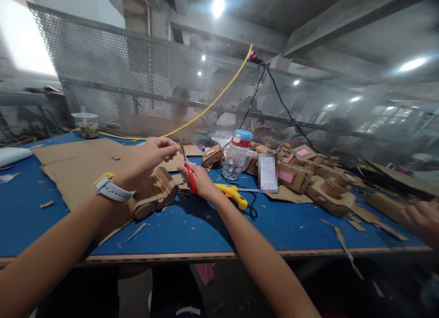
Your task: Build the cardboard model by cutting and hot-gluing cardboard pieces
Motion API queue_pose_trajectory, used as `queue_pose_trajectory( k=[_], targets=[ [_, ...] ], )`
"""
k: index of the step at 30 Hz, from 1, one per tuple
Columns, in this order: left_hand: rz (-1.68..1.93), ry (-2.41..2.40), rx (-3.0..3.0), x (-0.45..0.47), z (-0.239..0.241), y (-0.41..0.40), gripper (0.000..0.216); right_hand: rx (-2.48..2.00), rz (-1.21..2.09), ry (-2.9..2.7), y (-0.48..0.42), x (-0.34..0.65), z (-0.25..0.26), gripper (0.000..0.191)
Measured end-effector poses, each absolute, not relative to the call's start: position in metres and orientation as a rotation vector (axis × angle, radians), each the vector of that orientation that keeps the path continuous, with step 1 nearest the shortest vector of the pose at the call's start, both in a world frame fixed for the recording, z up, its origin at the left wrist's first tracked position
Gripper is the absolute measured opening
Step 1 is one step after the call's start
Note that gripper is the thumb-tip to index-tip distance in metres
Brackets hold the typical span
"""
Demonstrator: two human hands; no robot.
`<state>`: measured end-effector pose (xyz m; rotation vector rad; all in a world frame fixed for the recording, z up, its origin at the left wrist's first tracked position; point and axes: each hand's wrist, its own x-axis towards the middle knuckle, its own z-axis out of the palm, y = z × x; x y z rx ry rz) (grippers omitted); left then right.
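Another person's hand (pixel 423 221) at three o'clock runs off the edge. I can't read the blurred patch (pixel 267 172) at one o'clock, or what the left hand (pixel 151 156) pinches.

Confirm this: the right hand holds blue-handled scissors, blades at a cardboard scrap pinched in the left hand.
The handles are red, not blue: the head view shows red-handled scissors in the right hand. The left hand does pinch the cardboard scrap.
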<state>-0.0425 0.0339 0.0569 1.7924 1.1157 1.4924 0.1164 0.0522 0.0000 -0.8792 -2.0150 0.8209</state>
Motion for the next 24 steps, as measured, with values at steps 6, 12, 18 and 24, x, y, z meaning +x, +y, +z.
queue_pose_trajectory(
  k=[6, 12, 18, 24],
  targets=[
    [1.536, 1.138, 1.763, -0.043, 0.061, 0.033, 0.014, -0.822, 1.041, -1.986, 0.054, 0.115, -0.002, 0.060],
    [1.604, 1.162, 1.615, -0.044, 0.069, 0.032, 0.007, -0.839, 0.832, -2.018, 0.058, 0.118, -0.001, 0.061],
    [1.521, 1.083, 1.549, -0.043, 0.066, 0.030, 0.016, -0.798, 0.843, -2.049, 0.058, 0.117, -0.001, 0.054],
    [1.568, 1.063, 1.725, -0.042, 0.063, 0.034, 0.014, -0.762, 0.881, -2.071, 0.054, 0.117, 0.001, 0.053]
  ],
)
